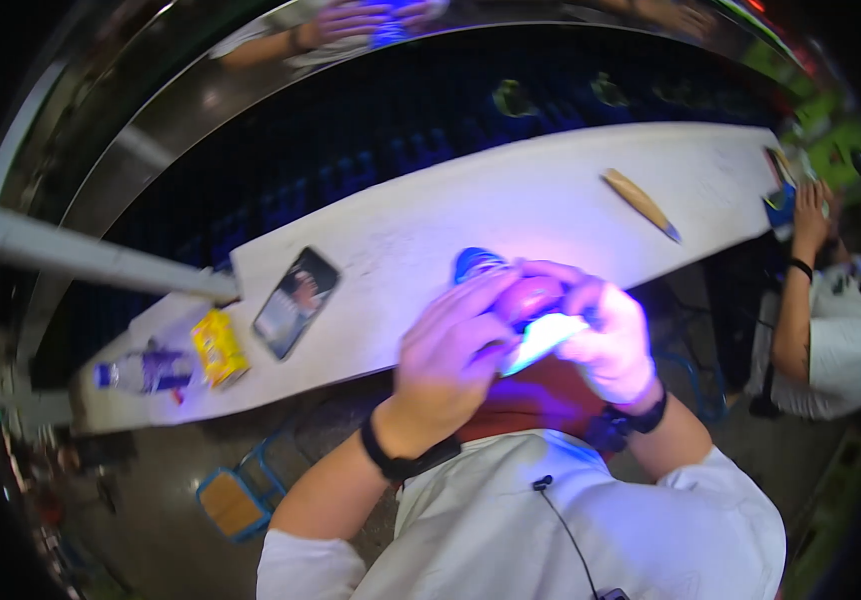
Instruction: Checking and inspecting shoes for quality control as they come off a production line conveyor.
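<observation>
Above the near edge of the table, my left hand (456, 350) and my right hand (611, 345) come together with fingers curled. Between them is a rounded reddish-purple object (533, 297), whose kind I cannot make out. Just below it glows a bright white-cyan patch (545, 338), and violet light washes over both hands. Beyond my left fingertips sits a small blue thing (478, 262), partly hidden by them. Fingers and glare cover much of what is held.
Left on the white table (391, 260) lie a dark phone (296, 302), a yellow packet (219, 347) and a clear bottle (146, 372). A brown tapered piece (641, 204) lies farther right. Another person's hand (811, 210) works at the right end. A stool (234, 503) stands below left.
</observation>
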Tool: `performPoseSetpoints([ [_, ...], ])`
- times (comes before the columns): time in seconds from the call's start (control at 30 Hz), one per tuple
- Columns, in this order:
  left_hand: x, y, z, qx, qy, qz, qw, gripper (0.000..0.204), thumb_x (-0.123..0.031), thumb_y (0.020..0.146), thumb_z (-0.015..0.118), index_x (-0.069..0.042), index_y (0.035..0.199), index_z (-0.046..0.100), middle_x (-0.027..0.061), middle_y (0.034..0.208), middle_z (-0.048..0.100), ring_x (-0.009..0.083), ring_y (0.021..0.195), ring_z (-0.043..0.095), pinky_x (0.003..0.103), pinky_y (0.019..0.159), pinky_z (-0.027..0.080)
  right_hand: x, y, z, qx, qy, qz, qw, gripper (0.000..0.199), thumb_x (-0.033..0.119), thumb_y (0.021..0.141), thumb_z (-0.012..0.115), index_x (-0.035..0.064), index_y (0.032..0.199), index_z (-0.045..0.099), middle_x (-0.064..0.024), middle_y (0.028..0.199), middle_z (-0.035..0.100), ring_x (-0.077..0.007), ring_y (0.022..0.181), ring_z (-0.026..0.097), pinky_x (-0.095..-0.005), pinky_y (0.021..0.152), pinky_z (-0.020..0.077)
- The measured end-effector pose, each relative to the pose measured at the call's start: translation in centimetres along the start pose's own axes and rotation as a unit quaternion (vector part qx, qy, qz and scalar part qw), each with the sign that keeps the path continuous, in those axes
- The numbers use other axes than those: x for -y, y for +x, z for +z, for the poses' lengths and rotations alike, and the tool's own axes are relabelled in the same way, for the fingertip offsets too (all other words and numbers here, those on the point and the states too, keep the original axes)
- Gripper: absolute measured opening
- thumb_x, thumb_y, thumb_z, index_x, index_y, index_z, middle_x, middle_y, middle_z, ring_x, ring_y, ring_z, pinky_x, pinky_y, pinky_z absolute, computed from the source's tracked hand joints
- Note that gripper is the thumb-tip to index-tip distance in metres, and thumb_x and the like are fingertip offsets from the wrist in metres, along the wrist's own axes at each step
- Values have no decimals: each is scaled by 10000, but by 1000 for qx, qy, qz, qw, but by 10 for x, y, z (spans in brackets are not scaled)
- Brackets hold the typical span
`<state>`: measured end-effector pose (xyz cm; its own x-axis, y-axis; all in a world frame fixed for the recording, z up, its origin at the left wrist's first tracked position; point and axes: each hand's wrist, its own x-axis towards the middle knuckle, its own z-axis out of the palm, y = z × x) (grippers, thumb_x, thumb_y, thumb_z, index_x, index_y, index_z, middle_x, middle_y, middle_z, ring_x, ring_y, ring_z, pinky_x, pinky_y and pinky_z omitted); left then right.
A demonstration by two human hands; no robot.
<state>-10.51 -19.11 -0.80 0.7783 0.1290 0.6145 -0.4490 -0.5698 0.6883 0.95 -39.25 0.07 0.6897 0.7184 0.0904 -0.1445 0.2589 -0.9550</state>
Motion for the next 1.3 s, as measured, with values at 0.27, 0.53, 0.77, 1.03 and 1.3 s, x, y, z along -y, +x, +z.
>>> performPoseSetpoints([
  [0.27, -43, -24, 21, -61, -190, -144, 969, 277, -109, 1061, 673, 1, 1208, 466, 435, 1549, 466, 486, 1527, 426, 539, 1251, 315, -3, -13, 27, -53, 109, -13, 993, 278, 79, 888, 853, 46, 1023, 612, -360, 1505, 546, -389, 1365, 603, -505, 1143, 494],
  [0.53, -46, -45, 44, -142, -236, -176, 945, 377, -195, 1027, 756, -31, 1082, 421, 439, 1554, 458, 513, 1552, 372, 559, 1269, 259, -19, -22, 22, -40, -50, -142, 988, 338, 100, 834, 912, 56, 935, 592, -250, 1349, 711, -417, 1371, 621, -552, 1185, 448],
  [0.77, -49, -47, 36, -115, -205, -172, 957, 393, -229, 1020, 766, -43, 1074, 425, 436, 1474, 542, 551, 1515, 412, 613, 1269, 249, -20, -30, 20, -20, -91, -112, 989, 377, 124, 806, 927, 72, 947, 581, -294, 1390, 673, -461, 1415, 575, -617, 1253, 341],
  [1.03, -52, -37, 22, -152, -235, -182, 943, 402, -262, 965, 833, -19, 1091, 539, 333, 1424, 635, 498, 1463, 503, 602, 1254, 313, -8, -26, 17, 8, -162, -121, 979, 384, 116, 788, 951, 84, 904, 586, -274, 1353, 705, -417, 1314, 673, -512, 1117, 512],
  [1.3, -46, -26, -3, -34, -74, -152, 985, 324, -271, 1050, 674, 2, 1223, 701, 183, 1248, 754, 374, 1271, 596, 494, 1145, 430, -17, -13, 25, 12, -326, -197, 924, 364, 242, 687, 1003, 96, 837, 706, -133, 1203, 767, -300, 1007, 773, -369, 807, 627],
])
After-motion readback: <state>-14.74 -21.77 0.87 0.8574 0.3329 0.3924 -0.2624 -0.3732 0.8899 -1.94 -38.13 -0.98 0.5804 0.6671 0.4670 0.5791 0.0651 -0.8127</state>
